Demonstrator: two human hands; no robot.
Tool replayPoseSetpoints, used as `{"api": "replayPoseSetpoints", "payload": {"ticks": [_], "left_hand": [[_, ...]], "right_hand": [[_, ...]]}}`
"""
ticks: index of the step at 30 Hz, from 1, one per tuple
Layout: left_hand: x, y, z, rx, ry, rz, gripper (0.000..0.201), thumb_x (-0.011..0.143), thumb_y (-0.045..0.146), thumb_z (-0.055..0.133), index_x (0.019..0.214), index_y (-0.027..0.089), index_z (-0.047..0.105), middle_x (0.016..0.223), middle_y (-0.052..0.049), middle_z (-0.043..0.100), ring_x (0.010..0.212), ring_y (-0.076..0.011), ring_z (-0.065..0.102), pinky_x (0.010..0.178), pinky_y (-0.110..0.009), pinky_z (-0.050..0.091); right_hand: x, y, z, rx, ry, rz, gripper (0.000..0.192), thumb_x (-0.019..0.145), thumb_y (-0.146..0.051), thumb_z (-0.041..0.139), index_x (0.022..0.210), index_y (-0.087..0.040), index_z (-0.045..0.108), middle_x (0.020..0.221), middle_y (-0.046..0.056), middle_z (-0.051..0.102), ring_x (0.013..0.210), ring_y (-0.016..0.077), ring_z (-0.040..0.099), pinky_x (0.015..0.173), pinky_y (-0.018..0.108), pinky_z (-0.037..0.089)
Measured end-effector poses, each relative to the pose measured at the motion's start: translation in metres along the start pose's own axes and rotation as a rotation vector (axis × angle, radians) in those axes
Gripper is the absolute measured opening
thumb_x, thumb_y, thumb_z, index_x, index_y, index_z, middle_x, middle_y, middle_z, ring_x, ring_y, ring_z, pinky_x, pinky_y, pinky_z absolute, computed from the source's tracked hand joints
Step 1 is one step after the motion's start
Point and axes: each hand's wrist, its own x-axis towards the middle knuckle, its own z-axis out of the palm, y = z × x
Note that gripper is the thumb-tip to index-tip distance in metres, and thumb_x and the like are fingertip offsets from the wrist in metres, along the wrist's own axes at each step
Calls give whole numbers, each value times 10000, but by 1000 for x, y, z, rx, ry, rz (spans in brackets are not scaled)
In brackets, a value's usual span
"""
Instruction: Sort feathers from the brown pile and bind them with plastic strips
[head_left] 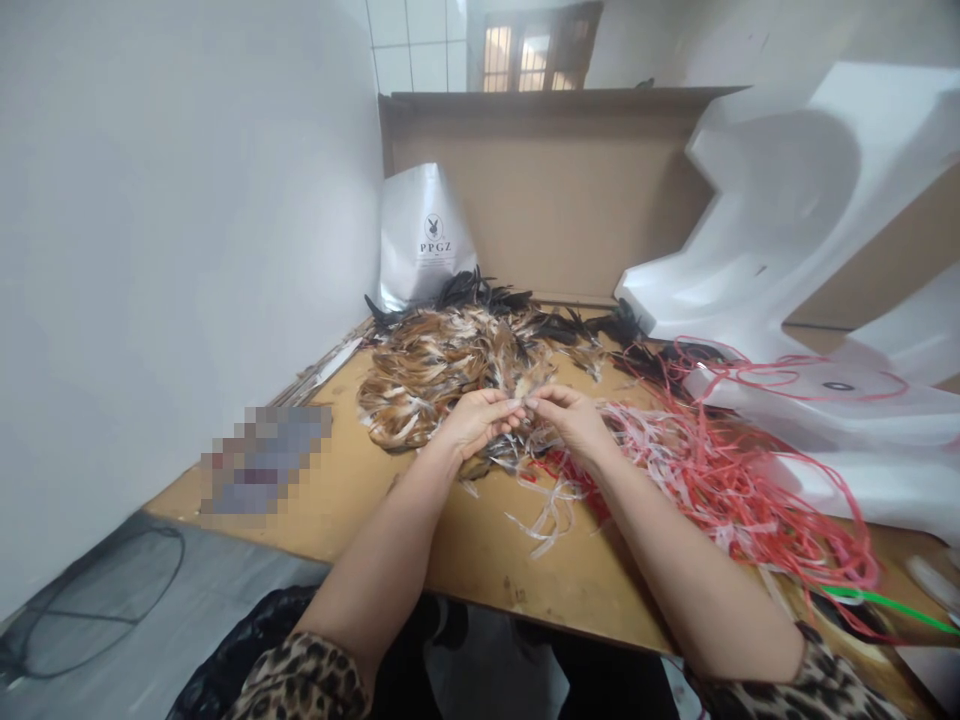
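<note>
Over the middle of the table, my left hand (pixel 484 418) and my right hand (pixel 568 412) meet with thumbs and fingertips pinched together. Between them a small light-brown feather (pixel 534 379) sticks up, its lower end hidden by my fingers. Just behind and to the left lies a large heap of brown and cream feathers (pixel 427 370), with black feathers (pixel 480 290) along its back edge. Beside my right forearm spreads a tangled pile of red and white plastic strips (pixel 697 460); a few white strips (pixel 551 515) lie loose below my hands.
A silver-white bag (pixel 426 235) stands against the cardboard panel (pixel 547 190) at the back. Large white sheets (pixel 772 210) rise on the right. A blurred-out flat item (pixel 262 465) lies at the left of the wooden table (pixel 352 520), near the white wall (pixel 187 250).
</note>
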Motion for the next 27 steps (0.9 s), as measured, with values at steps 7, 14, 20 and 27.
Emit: {"api": "replayPoseSetpoints", "payload": {"ticks": [7, 14, 20, 27], "left_hand": [[-2, 1, 2, 217, 9, 15, 240, 609, 283, 660, 710, 74, 599, 670, -66, 622, 523, -64, 542, 502, -170, 422], [-3, 1, 6, 375, 26, 80, 223, 606, 303, 650, 653, 90, 603, 591, -53, 614, 484, -78, 537, 487, -193, 426], [3, 5, -5, 208, 179, 177, 252, 608, 336, 646, 674, 98, 598, 707, -71, 638, 540, -73, 549, 465, -166, 397], [6, 9, -14, -30, 297, 202, 271, 578, 309, 679, 735, 104, 595, 721, -50, 631, 530, -45, 529, 440, -132, 362]], "right_hand": [[1, 2, -1, -64, 3, -14, 248, 612, -394, 629, 676, -164, 561, 618, 2, 590, 561, 111, 530, 588, 253, 436], [-1, 2, 3, -85, -3, -18, 247, 620, -408, 620, 670, -174, 556, 604, 7, 596, 549, 123, 538, 572, 261, 439], [0, -4, -6, -204, 5, -37, 223, 654, -375, 584, 714, -160, 593, 604, 2, 586, 522, 106, 499, 538, 239, 404], [0, 8, -6, -538, -184, -53, 197, 676, -342, 539, 664, -156, 600, 565, -2, 566, 501, 107, 473, 494, 220, 360]]}}
